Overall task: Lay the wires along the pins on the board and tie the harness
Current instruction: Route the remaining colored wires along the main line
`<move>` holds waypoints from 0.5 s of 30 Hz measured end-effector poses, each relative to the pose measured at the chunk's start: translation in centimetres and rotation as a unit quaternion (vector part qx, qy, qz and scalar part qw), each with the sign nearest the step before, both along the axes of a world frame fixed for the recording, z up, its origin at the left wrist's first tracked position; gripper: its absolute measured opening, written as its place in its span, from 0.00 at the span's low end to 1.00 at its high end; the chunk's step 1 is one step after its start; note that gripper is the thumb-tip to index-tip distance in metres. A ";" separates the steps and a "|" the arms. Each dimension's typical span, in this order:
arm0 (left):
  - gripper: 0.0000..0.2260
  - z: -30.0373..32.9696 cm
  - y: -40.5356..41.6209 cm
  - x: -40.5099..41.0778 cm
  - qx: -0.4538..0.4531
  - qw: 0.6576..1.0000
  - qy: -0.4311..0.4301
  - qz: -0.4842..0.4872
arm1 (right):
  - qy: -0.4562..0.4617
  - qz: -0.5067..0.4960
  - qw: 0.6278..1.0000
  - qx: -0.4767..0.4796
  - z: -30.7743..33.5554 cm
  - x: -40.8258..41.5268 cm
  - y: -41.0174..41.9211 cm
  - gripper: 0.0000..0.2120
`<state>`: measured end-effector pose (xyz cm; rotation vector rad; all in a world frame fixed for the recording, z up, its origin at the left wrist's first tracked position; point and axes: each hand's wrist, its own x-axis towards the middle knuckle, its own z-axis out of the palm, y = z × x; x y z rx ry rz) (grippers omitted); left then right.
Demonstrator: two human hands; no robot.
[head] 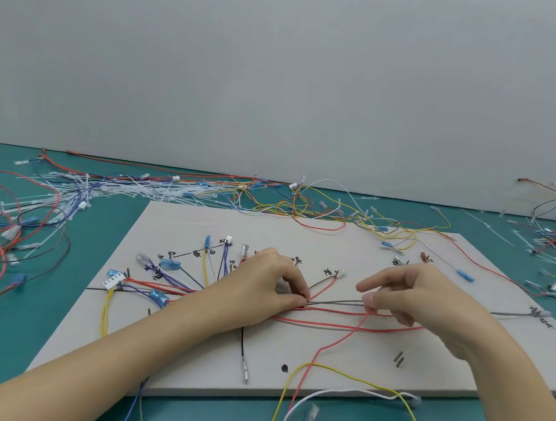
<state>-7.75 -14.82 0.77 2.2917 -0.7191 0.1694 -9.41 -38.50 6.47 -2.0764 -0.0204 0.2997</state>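
**Grey wall above a teal tabletop**

A plain pale grey wall fills the view from 9 o'clock round through 12 to 3 o'clock, evenly lit and unmarked. It meets a teal tabletop along a line that slopes gently down towards 3 o'clock. The teal surface spreads through 8, 6 and 4 o'clock, matte under soft, diffuse light.

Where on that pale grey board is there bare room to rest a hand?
The pale grey board is bare near its far left corner, behind the blue-capped terminals, and along the near edge left of the black wire. The middle is crowded with red wires and both hands.
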 end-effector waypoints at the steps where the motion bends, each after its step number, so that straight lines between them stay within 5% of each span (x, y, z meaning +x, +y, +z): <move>1: 0.03 0.1 0.0 0.0 -0.012 1.000 0.007 -0.005 | 0.003 -0.006 1.000 0.017 0.1 0.1 -0.2 0.05; 10: 0.04 0.5 -0.1 -0.3 -0.046 0.998 0.035 0.001 | 0.040 -0.037 0.994 0.094 -0.1 2.3 -0.3 0.06; 15: 0.04 0.4 -0.2 -0.2 -0.041 0.998 0.036 0.009 | 0.104 -0.053 0.949 0.292 -0.7 4.1 -0.2 0.07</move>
